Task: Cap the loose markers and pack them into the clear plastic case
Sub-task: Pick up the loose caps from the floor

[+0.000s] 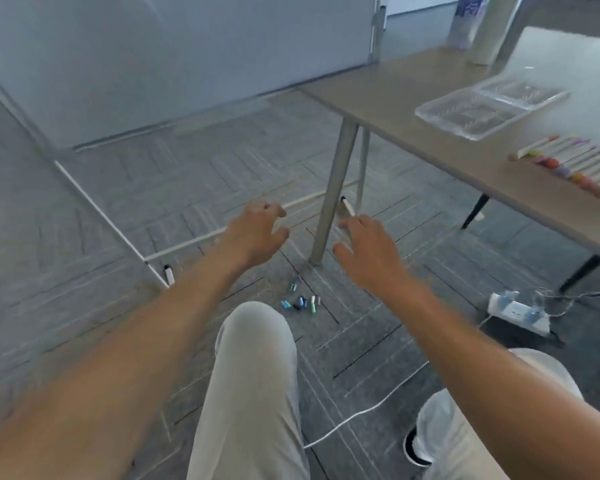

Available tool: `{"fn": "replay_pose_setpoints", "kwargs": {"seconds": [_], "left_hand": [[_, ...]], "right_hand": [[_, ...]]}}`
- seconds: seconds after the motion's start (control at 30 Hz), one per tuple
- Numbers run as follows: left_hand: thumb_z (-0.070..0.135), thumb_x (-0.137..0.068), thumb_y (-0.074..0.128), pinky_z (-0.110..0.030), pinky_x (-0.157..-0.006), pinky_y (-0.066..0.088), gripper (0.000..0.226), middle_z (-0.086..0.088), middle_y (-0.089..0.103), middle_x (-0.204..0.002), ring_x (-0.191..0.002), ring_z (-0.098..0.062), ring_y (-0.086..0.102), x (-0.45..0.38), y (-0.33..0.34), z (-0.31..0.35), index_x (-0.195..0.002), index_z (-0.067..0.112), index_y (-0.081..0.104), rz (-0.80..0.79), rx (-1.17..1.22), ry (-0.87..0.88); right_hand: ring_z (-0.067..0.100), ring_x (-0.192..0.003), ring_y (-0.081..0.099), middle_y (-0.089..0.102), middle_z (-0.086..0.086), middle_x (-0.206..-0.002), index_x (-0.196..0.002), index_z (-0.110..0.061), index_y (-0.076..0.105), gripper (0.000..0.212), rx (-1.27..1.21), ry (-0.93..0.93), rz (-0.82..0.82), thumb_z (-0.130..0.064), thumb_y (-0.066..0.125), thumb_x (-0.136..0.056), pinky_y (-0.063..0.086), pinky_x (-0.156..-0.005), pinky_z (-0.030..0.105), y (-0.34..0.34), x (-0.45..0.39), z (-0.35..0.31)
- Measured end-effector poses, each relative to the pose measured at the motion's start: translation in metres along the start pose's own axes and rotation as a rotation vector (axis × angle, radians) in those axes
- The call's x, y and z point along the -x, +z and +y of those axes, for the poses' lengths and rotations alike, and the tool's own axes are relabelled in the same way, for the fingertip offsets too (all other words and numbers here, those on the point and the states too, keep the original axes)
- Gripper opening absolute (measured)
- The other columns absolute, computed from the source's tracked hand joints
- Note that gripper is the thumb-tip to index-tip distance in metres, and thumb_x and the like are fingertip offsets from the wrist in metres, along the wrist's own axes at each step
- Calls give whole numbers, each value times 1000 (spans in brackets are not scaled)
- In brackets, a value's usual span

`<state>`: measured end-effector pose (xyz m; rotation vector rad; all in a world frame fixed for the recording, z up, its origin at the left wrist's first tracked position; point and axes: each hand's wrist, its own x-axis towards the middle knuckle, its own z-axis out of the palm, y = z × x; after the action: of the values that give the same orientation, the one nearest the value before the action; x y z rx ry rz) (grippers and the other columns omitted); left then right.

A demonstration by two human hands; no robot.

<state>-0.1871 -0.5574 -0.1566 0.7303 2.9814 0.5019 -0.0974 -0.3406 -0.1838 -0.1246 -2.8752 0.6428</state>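
Observation:
A white marker (347, 205) with a dark tip lies beside the table leg (331, 199), its near end right at the fingertips of my right hand (369, 249). That hand is stretched forward with the thumb held apart, and whether it touches the marker is unclear. To the left, my left hand (257, 232) reaches out with loosely curled fingers and holds nothing. A second white marker (168, 274) lies on the carpet at the left. Several small coloured caps (300, 299) are scattered on the floor below my hands. The clear plastic case (471, 114) lies open on the table (388, 88).
A row of several capped markers (575, 164) lies on the table's near right part. A power strip (518, 311) with cables sits on the floor at the right, and a white cable (357, 415) runs between my knees. A paper roll (484, 32) stands at the table's far end.

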Motion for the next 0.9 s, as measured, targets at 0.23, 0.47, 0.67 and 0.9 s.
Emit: {"fn": "replay_pose_setpoints", "kwargs": {"seconds": [0.23, 0.47, 0.67, 0.9], "left_hand": [[36, -103, 49, -47, -102, 46, 41, -13, 51, -141, -125, -33, 53, -41, 83, -117, -137, 14, 55, -142, 46, -183], [37, -102, 46, -47, -91, 51, 35, -10, 56, -121, -111, -30, 56, -125, 218, -168, -125, 14, 58, -318, -2, -225], [39, -103, 47, -43, -88, 49, 37, -9, 54, -128, -115, -31, 55, -183, 331, -176, -129, 14, 55, -480, -44, -260], [36, -97, 59, -47, -87, 51, 41, -10, 53, -128, -117, -33, 56, -182, 452, -214, -132, 15, 51, -536, -53, -280]], "right_hand": [[29, -123, 55, 58, 9, -134, -137, -13, 55, 41, 99, 43, -345, -32, 55, -101, 50, -99, 44, 143, -64, 10], [32, -116, 54, 59, 9, -124, -127, -11, 57, 33, 163, 158, -535, -33, 49, -103, 48, -91, 43, 266, -96, 76], [32, -113, 55, 60, 8, -119, -119, -13, 56, 24, 135, 242, -586, -29, 52, -101, 44, -81, 40, 336, -109, 139], [27, -118, 56, 60, 3, -123, -138, -19, 58, 41, 59, 293, -623, -27, 63, -98, 46, -80, 36, 430, -122, 191]]}}
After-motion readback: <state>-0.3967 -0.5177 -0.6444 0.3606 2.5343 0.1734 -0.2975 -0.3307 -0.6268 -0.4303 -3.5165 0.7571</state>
